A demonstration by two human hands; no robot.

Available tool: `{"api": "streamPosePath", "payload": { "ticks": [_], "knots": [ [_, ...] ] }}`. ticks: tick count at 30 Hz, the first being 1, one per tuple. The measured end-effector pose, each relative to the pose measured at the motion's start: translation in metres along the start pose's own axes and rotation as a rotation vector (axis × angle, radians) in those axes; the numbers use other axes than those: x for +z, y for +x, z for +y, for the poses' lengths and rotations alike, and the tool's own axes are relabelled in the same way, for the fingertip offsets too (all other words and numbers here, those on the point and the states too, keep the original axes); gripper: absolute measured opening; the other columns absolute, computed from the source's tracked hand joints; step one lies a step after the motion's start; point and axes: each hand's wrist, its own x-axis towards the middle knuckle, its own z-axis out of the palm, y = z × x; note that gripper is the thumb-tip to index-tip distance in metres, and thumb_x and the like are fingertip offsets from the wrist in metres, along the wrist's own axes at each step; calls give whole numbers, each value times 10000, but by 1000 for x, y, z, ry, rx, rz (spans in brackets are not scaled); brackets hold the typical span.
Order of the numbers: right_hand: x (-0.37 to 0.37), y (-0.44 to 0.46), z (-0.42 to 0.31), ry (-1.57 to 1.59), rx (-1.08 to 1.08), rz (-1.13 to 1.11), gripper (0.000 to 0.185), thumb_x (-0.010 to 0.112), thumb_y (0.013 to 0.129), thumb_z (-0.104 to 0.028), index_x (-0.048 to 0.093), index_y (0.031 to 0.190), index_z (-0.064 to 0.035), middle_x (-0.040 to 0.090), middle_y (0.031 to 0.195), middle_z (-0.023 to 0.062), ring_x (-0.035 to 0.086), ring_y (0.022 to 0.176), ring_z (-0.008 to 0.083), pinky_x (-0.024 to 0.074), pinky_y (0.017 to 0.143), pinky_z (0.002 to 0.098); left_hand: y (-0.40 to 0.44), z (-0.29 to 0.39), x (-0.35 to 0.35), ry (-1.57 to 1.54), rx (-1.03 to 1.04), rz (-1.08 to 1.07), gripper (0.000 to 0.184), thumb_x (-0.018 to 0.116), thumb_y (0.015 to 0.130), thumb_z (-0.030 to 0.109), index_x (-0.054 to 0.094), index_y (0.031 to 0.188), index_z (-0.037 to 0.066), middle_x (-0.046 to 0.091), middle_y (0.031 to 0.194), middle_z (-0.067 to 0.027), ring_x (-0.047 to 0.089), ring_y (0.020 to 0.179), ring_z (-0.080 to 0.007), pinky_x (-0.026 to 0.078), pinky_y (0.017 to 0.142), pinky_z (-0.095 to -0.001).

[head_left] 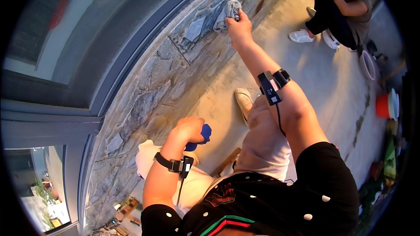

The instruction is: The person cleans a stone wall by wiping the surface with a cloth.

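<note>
Far left we note the frame (116, 72) above the wall (151, 78), whose rough stones run diagonally up to the right. The left box (187, 167) is strapped to the forearm, probably to leave the palm and fingers unencumbered. Our left hand (189, 130) is bent at the wrist near the knee, its fingers apparently curled around a blue bundle (204, 134); we cannot tell whether this is cloth or a glove. We judge it is tucked there to keep it within easy reach. Farther right, the grey cloth (226, 15) lies bunched against the stone, seemingly touching it. Our right hand (239, 28) grasps it, thumb and fingers pinching its near edge, the arm outstretched; bunching likely gives padding over uneven stone. The right box (270, 88) sits up the forearm, its cord running back toward the elbow, presumably clear of the cloth. Far right, another person (356, 24) crouches, well apart from us.
</note>
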Motion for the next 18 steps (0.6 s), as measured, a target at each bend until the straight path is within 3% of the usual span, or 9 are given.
{"api": "streamPosePath", "payload": {
  "ticks": [1,2,5,10,13,16,18],
  "knots": [
    [7,-14,-6,-71,-90,27,699,702,808,-117,468,1456,-3,637,1232,225,647,1051,363,491,986,385,-1,-3,3,11,2,25,522,809,702,465,682,1043,90,731,958,-168,700,915,-369,547,783,-461],
    [14,-30,-10,-238,-213,84,679,693,823,-120,457,1448,-2,595,1239,195,638,1031,351,495,968,398,-2,-5,4,9,1,25,522,809,702,465,682,1043,90,731,958,-168,700,915,-369,547,783,-461],
    [10,-81,-53,-276,-400,33,641,688,835,-98,465,1431,-23,554,1190,159,621,986,324,518,897,403,-3,-9,8,7,-10,30,528,815,700,463,680,1041,84,732,960,-166,701,914,-367,545,786,-457],
    [4,-127,-69,-152,-885,-375,677,699,782,26,490,1417,-80,528,1103,158,588,933,347,533,782,402,-2,1,5,-1,-36,-41,518,829,703,415,670,1057,72,729,974,-171,708,911,-352,553,777,-434],
    [4,-154,-67,-158,-951,-551,650,703,756,37,544,1369,-108,542,1104,156,602,934,361,546,776,418,-1,14,-6,-11,-52,-148,510,833,705,387,667,1063,63,726,981,-179,713,907,-341,563,766,-420],
    [2,-146,-73,-269,-991,-568,614,697,768,23,569,1346,-138,550,1111,161,620,951,367,564,772,428,-1,14,-6,-66,-77,-113,512,834,703,376,666,1064,55,723,982,-184,715,901,-335,570,759,-415],
    [-6,-126,-77,-324,-897,-561,577,675,791,17,577,1332,-158,565,1162,165,632,1007,376,575,791,433,-1,12,-6,-56,-84,-98,520,837,700,381,667,1068,57,724,983,-183,713,903,-338,567,765,-417]
  ]
}}
